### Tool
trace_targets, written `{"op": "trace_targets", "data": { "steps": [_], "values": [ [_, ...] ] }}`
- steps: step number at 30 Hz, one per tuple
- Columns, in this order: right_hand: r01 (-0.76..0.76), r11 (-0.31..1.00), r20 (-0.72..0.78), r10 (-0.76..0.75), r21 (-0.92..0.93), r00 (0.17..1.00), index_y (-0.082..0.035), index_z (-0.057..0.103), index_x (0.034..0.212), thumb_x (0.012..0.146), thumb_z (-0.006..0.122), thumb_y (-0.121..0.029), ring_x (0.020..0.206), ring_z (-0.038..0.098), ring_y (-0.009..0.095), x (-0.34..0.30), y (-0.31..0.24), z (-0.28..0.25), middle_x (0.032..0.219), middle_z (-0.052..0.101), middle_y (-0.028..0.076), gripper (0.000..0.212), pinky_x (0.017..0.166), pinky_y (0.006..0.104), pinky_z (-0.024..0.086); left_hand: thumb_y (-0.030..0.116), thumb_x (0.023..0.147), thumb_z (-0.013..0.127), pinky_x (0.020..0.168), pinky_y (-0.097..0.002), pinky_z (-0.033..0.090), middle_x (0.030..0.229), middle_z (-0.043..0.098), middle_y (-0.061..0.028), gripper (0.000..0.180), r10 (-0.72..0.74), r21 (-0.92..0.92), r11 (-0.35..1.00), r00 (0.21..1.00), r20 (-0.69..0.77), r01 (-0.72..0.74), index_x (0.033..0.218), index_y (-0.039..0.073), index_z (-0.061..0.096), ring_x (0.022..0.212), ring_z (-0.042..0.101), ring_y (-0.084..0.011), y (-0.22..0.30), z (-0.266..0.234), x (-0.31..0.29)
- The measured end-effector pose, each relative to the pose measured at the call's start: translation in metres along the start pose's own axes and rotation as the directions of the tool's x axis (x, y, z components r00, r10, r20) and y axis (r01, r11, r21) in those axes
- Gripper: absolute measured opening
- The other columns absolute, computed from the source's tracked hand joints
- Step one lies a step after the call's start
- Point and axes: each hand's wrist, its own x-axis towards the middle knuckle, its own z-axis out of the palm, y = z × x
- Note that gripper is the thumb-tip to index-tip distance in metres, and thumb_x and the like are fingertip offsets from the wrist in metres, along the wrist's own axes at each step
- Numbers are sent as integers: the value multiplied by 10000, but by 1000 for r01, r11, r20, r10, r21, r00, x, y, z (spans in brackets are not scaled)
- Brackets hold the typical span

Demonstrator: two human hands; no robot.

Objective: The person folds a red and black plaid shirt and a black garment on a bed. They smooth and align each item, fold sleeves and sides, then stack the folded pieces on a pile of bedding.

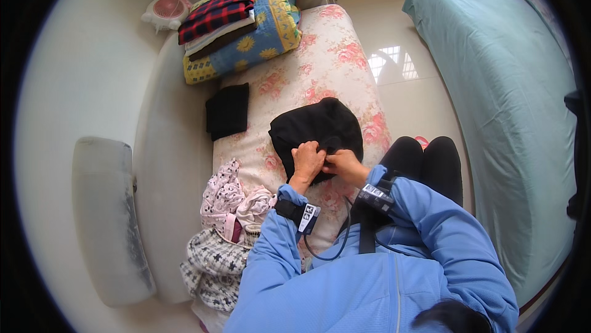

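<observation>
A black garment (301, 120) lies bunched on the flowered bedsheet in front of me; its exact kind I cannot tell. My left hand (308, 160) is closed on its near edge, fingers curled into the cloth. Close beside it, my right hand (346, 165) pinches the same fabric near a small gathered part. The fingertips of both hands almost meet, and the cloth between them is partly hidden. Farther left on the bed rests a folded black cloth (228, 111), apart from the garment.
The bed (335, 22) has a folded blue-yellow quilt (271, 25) at its far end, with a red plaid garment (215, 14) on top. Pink dotted clothing (223, 194) and a black-white patterned garment (215, 259) are heaped at near left. A light-blue covered bed (492, 86) stands right.
</observation>
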Motion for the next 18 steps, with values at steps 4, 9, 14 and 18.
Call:
{"op": "trace_targets", "data": {
  "steps": [4, 9, 14, 18],
  "values": [
    [138, 840, -12, -169, -524, 985, -13, 623, 875, 871, 595, -73, 552, 539, 149, 3, 2, -3, 721, 583, 66, 67, 480, 287, 442, 231, 753, 641, 790, -437, 374, 749, 625, -97, 171, 175, 185, 971, 975, -133, -149, 701, 68, 635, 810, 579, -290, 5, -2, -8],
    [186, 935, -82, -169, 301, 982, -59, 645, 829, 811, 596, -12, 695, 598, 177, 19, 14, -4, 782, 618, 67, 71, 612, 289, 502, 155, 707, 651, 757, -412, 361, 790, 557, -74, 137, 297, 178, 946, 944, -144, -271, 773, 84, 554, 824, 538, -269, 6, 3, -17],
    [425, 898, 61, -420, -111, 905, -85, 605, 799, 738, 553, 90, 793, 585, 198, 42, 37, -30, 800, 594, 76, 193, 662, 338, 490, 138, 682, 656, 703, -404, 375, 777, 510, -75, 162, 400, 225, 901, 910, -107, -370, 772, 95, 528, 790, 510, -272, 0, 12, -30],
    [241, 907, 270, -341, 344, 901, -86, 621, 827, 772, 592, -21, 805, 578, 219, 48, 43, -41, 874, 638, 69, 90, 748, 402, 468, 132, 671, 662, 722, -410, 380, 836, 497, -91, 202, 368, 248, 912, 918, -146, -326, 817, 88, 531, 828, 496, -278, -3, 26, -42]
  ]
}}
